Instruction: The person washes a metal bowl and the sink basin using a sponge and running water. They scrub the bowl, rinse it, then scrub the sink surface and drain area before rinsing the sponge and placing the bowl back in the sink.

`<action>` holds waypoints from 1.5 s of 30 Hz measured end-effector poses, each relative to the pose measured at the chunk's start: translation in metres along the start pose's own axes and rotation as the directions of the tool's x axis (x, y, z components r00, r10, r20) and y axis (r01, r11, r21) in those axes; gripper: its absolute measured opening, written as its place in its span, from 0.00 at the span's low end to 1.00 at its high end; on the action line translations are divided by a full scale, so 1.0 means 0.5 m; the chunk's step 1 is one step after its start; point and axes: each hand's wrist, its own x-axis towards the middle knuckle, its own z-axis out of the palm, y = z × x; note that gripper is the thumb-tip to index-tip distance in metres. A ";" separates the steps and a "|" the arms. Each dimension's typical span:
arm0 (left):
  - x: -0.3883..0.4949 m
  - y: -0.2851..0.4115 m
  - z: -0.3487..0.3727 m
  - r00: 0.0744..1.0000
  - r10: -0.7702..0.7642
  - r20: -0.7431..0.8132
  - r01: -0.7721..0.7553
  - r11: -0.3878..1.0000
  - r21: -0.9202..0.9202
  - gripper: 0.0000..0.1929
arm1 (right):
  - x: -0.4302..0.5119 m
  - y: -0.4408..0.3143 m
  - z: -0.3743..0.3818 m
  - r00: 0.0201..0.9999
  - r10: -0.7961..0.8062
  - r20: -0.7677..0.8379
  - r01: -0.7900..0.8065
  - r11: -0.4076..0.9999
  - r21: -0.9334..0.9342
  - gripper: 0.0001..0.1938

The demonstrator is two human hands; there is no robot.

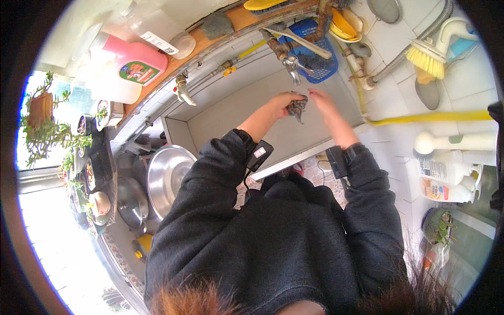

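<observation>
Over a wide light-coloured sink (252,118), my left hand (286,103) grips a crumpled dark patterned cloth (297,107), whose end hangs down. Just to the right of it, my right hand (319,98) is raised with its fingers extended, apart from the cloth as far as I can see. A metal tap (293,69) sits just beyond both hands; whether water runs from it cannot be told. Behind the tap hangs a blue plastic basket (325,65) with dark contents, and a pale-handled tool (307,43) lies across it.
A second tap (184,91) and a pink bottle (138,61) are at the left. A steel basin (169,173) stands beside my left sleeve. On the right, a yellow hose (429,117) crosses the tiles near a yellow-bristled brush (425,59) and white bottles (445,173).
</observation>
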 end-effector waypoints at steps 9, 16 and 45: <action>-0.027 0.034 0.045 0.996 -0.002 0.089 0.015 0.989 -0.146 0.08 | -0.070 -0.198 -0.003 0.903 -0.406 -0.139 0.411 0.911 0.012 0.16; -0.056 0.045 0.057 0.998 0.014 -0.057 -0.016 0.999 -0.040 0.08 | -0.103 -0.242 0.001 0.834 -0.534 -0.140 0.467 0.817 -0.338 0.17; -0.135 -0.053 -0.171 0.998 0.029 0.052 0.010 0.775 -0.632 0.30 | -0.031 0.026 0.251 0.825 0.145 0.547 -0.508 0.615 0.603 0.14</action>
